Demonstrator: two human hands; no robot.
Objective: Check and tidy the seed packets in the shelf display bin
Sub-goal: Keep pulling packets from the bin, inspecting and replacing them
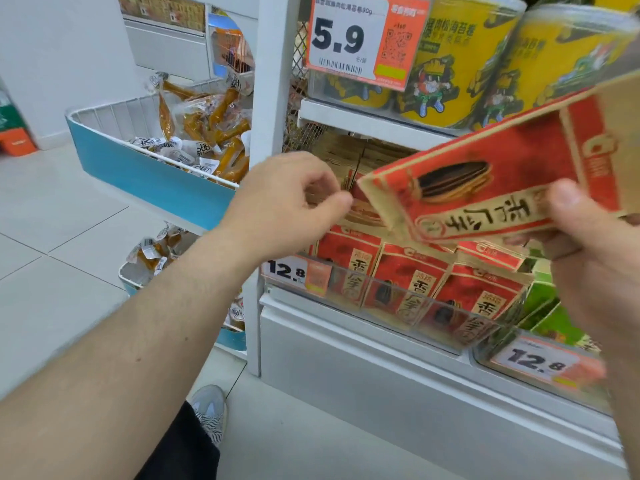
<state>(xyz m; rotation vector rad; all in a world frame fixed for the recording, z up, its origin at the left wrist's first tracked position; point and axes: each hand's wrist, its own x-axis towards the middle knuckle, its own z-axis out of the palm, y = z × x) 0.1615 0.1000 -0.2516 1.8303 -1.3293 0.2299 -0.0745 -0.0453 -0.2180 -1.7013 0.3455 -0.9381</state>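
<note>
With the right hand (585, 258) gripping one seed packet (485, 181) above the bin (398, 306) and the left hand (294, 199), fingers curled, pinching packets below it, the standing row (408, 275) could topple forward.

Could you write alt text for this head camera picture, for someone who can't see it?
A person's right hand holds a red seed packet tilted above a clear display bin of matching upright packets, while the left hand reaches to the packets at the back. Yellow canisters stand on the shelf above, beside a 5.9 price tag.
</note>
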